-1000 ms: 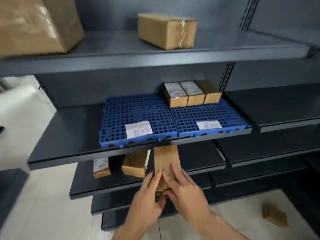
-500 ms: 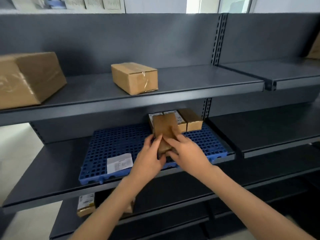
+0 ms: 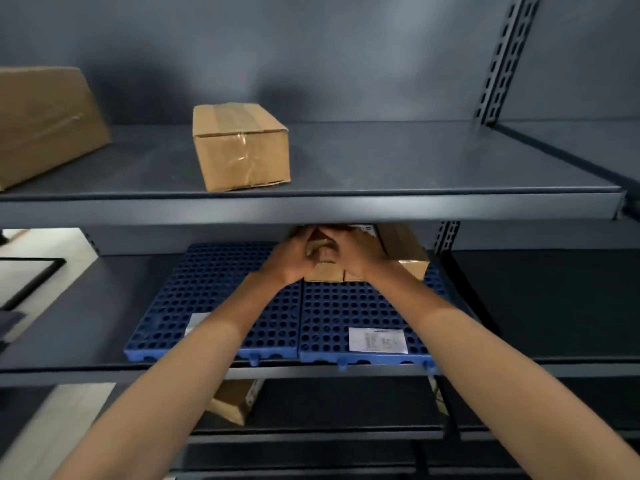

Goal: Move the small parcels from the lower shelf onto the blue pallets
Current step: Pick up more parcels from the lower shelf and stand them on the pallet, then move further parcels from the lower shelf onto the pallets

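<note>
Both hands meet just above the centre of the frame, under the front lip of the upper shelf (image 3: 311,206). The left hand (image 3: 289,256) and right hand (image 3: 356,252) are closed from either side around one small parcel (image 3: 318,247), held at the back of the blue pallets (image 3: 346,306). It sits on or just above the row of small brown parcels (image 3: 407,251) already there; contact cannot be told. A white label (image 3: 376,340) lies on the right pallet, lower right of centre. Below the pallet shelf, another parcel (image 3: 232,400) shows on the lower shelf. On the upper shelf stand a taped carton (image 3: 240,145) and, at the left edge, a larger box (image 3: 45,123).
</note>
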Motion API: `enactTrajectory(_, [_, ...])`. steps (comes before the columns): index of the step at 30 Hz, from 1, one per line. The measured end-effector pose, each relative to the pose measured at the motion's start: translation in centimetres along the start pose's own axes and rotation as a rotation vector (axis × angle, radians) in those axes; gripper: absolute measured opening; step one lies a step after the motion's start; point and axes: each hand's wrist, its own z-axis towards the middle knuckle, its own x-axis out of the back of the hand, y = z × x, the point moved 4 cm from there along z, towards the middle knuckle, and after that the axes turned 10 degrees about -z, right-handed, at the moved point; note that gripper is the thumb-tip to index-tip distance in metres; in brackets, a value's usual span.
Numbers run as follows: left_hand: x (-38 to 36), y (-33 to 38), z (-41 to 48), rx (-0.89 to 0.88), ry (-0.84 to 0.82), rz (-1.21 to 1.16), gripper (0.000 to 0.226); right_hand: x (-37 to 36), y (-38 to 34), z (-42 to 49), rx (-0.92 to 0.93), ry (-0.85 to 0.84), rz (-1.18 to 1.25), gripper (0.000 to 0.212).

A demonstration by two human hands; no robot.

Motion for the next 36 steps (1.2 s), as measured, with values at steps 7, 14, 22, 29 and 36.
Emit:
enactTrajectory(7, [0.9,1.1,-1.2,-0.010,0.023,-0.025,0.067,0.8,-0.6,-1.1,0.015,0.057,-0.052,0.068])
enactTrajectory(14, [4.3,0.6,-12.2,-0.172,0.252,-0.240,0.051,1.8,-10.1,-9.3,0.105,0.269,0.188,0.060])
enactTrajectory(22, [3.6,-11.2,-27.1,-0.292,0.140,-0.220,0.032,-9.2,-21.9,-18.2,0.145,0.265,0.435,0.034])
enactTrajectory(29, [-3.9,-27.0,-29.0,0.030,-0.150,-0.007,0.068,-24.8,-25.4,-16.7,-0.160,0.011,0.373,0.041])
enactTrajectory(36, [-9.8,-35.2,-24.0,0.059,-0.324,0.200,0.106,-36.4,-23.7,-11.3,-0.326,-0.379,0.138,0.091])
